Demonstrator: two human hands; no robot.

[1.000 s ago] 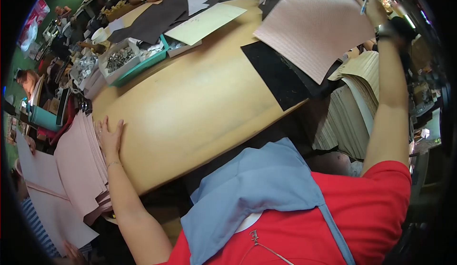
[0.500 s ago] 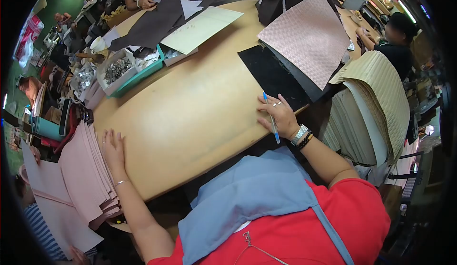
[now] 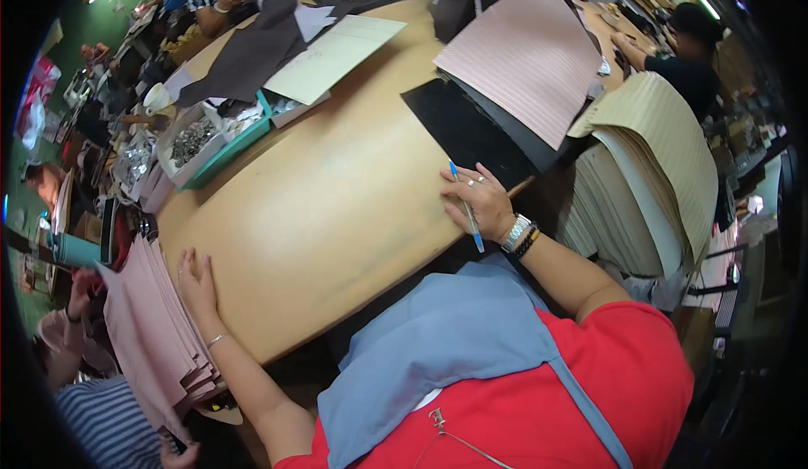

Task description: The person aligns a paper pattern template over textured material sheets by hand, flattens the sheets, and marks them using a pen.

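Note:
My right hand (image 3: pixel 486 206) rests at the table's near right edge with a clear-barrelled blue pen (image 3: pixel 465 205) held between its fingers. Beside that hand lies a black sheet (image 3: pixel 467 128), partly under a pink textured sheet (image 3: pixel 526 61). At the left edge of the table, my left hand (image 3: pixel 197 285) lies with its fingers stretched out and holds nothing. It is nearest to a stack of pink sheets (image 3: pixel 156 317) that hangs over the table's left side.
A white box of small metal pieces (image 3: pixel 189 145) and a teal tray (image 3: pixel 227 162) stand at the table's far left. A pale board (image 3: pixel 337 56) lies behind them. A thick stack of cream sheets (image 3: pixel 644 183) stands at right. Co-workers sit at the left, back and right.
The view has shifted slightly. At left, the loose pink sheet that a co-worker held apart from the stack now hangs against it. My hands keep their places, the pen still in my right.

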